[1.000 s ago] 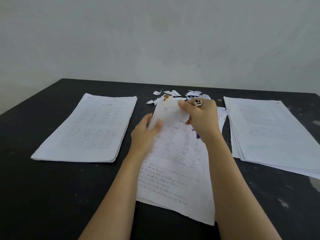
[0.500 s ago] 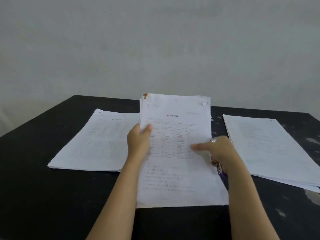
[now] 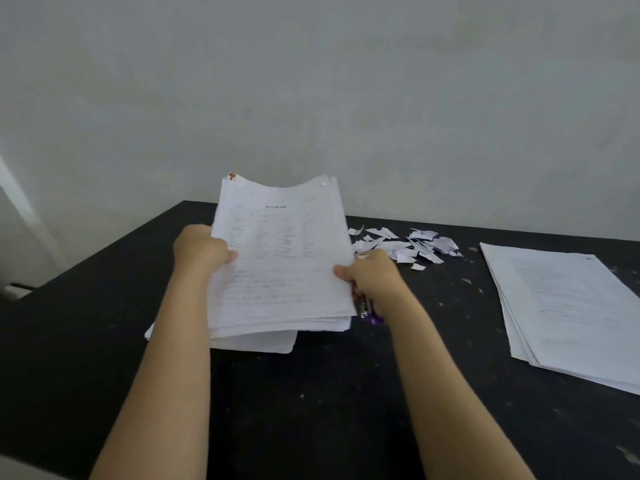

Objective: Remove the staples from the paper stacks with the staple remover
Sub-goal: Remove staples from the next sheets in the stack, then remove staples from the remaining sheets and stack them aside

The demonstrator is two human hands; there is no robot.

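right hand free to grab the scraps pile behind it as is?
Probably not yet: the right hand grips the held paper stack and also seems to hold the staple remover. The path to the paper scraps looks unobstructed.

A black, paint-flecked desk (image 3: 311, 410) carries a heap of torn paper scraps (image 3: 405, 245) near its far edge; right of the scraps lies a paper stack (image 3: 568, 313), left of them another stack (image 3: 256, 342).

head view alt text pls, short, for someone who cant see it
Two bare hands, left hand and right hand, hold a paper stack raised above a black table. The right hand also grips a staple remover. Paper scraps lie behind, another stack at right.
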